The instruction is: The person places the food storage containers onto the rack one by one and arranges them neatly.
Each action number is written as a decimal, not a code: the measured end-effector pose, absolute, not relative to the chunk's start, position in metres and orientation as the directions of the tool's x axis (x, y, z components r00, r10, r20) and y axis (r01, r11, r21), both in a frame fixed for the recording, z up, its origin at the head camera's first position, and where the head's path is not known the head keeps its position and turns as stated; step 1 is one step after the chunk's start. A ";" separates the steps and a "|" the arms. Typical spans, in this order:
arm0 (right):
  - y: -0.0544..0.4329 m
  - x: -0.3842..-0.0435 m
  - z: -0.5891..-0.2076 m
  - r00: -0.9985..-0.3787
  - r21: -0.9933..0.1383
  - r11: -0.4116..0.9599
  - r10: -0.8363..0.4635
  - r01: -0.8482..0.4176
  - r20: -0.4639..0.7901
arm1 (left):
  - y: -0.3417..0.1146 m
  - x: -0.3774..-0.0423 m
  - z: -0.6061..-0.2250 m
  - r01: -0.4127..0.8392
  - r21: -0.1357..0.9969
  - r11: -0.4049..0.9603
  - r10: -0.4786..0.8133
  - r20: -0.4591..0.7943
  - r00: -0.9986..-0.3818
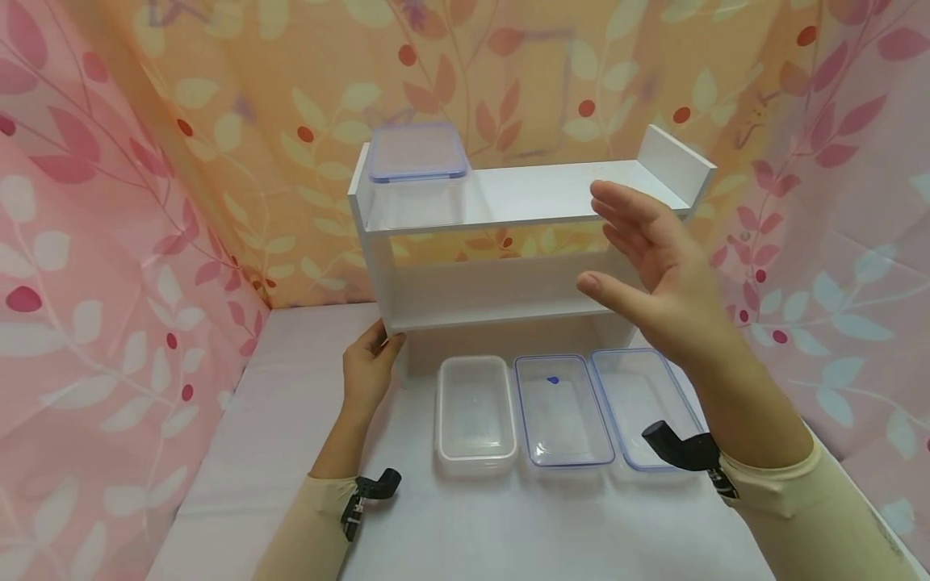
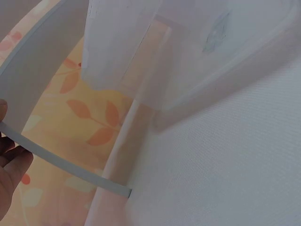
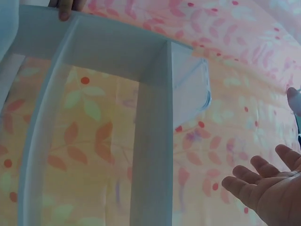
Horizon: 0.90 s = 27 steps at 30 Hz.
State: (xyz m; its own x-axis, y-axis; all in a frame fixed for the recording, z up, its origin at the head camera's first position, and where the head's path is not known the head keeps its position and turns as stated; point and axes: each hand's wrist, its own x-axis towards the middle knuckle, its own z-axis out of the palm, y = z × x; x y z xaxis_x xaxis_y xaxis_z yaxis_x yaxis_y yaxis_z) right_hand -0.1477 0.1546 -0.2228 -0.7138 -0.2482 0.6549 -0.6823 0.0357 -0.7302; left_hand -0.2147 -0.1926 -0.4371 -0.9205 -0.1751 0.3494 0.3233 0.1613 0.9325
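Observation:
A white two-tier shelf stands on the table, with raised side panels. My left hand grips the edge of its left side panel, near the lower board; in the left wrist view, thumb and fingers lie on either side of that panel. My right hand is raised in front of the shelf's right end, fingers extended, thumb apart, holding nothing. On the top board's left end sits a clear plastic food container with a blue-edged lid, also visible in the right wrist view.
Three clear food containers stand in a row before the shelf: a whitish-rimmed one, a blue-rimmed one with a blue mark, and another blue-rimmed one partly behind my right wrist. Patterned curtains surround the white table.

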 end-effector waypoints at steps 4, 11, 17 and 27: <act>0.170 -0.142 -0.235 -0.691 -0.711 0.018 -0.255 -0.703 0.677 | -0.194 -0.215 -0.437 0.317 0.934 0.166 -0.177 0.344 -0.922; 0.199 -0.135 -0.260 -0.639 -0.660 0.022 -0.273 -0.751 0.719 | -0.194 -0.215 -0.435 0.317 0.935 0.161 -0.191 0.345 -0.919; 0.230 -0.131 -0.292 -0.626 -0.648 0.040 -0.314 -0.760 0.714 | -0.191 -0.213 -0.435 0.319 0.936 0.149 -0.194 0.344 -0.919; 0.270 -0.124 -0.338 -0.610 -0.650 0.025 -0.375 -0.759 0.698 | -0.193 -0.215 -0.437 0.325 0.930 0.172 -0.183 0.354 -0.917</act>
